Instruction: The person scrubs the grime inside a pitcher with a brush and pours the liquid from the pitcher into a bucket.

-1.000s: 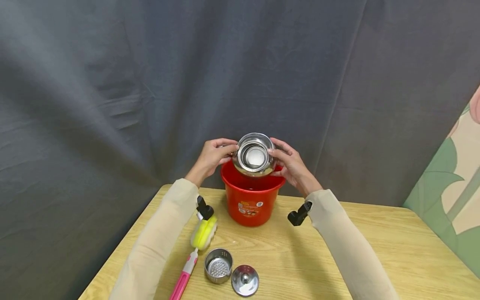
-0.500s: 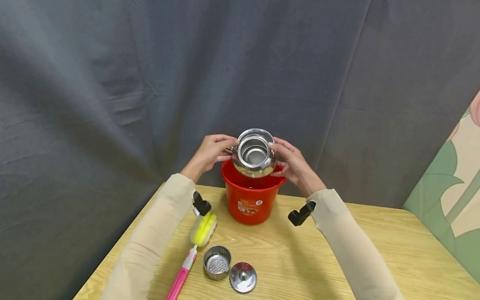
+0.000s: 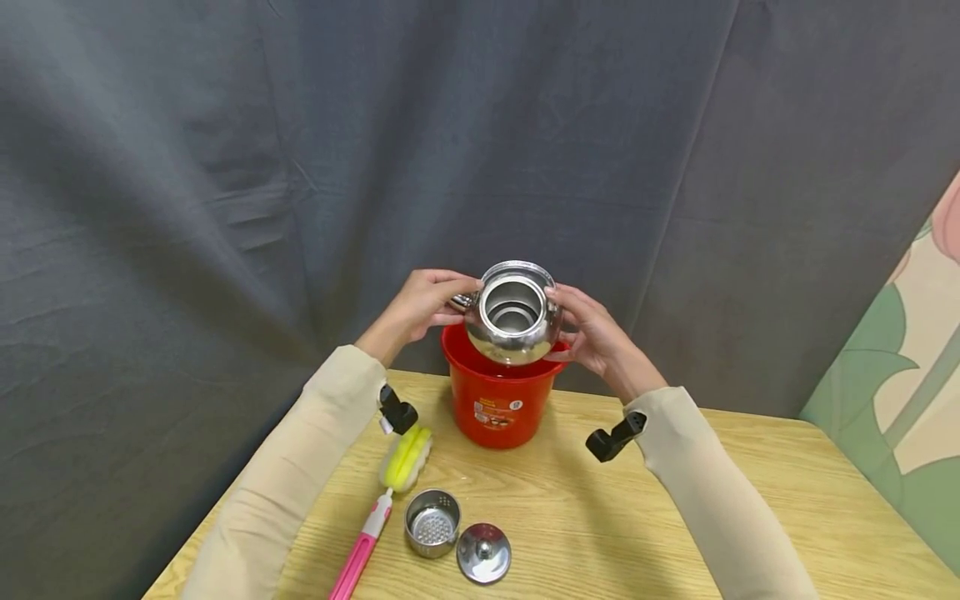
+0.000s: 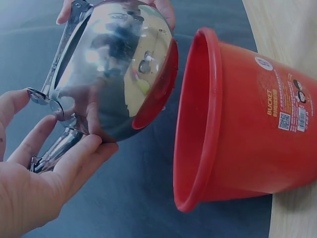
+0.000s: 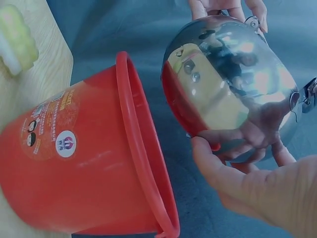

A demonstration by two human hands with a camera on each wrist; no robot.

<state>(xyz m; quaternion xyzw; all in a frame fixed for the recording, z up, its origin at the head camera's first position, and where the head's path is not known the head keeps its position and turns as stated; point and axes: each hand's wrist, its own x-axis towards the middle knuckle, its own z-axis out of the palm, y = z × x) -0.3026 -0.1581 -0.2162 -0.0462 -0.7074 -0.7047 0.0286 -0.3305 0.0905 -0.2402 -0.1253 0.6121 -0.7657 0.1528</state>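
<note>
A shiny steel teapot (image 3: pixel 504 343) is held above the mouth of a red bucket (image 3: pixel 498 412), its lidless round opening facing the head camera. My left hand (image 3: pixel 420 302) grips it at the spout side; in the left wrist view my fingers lie around the short spout (image 4: pixel 62 146) and the end of the metal bail handle (image 4: pixel 55 64). With thumb and fingers my right hand (image 3: pixel 600 333) holds the opposite side of the round body. Drops of water cling to the underside. In both wrist views the teapot stays apart from the bucket rim. The bucket's inside is mostly hidden.
On the wooden table (image 3: pixel 600 517) lie a sponge bottle brush (image 3: pixel 405 458) with a pink handle, a perforated steel strainer cup (image 3: pixel 432 525) and a round knobbed lid (image 3: pixel 483 553). A dark grey curtain (image 3: pixel 480 125) hangs right behind the bucket.
The teapot has shifted slightly right and its tilt has changed a little, so its inside looks darker. My right hand has moved slightly right and down. Both hands keep their hold.
</note>
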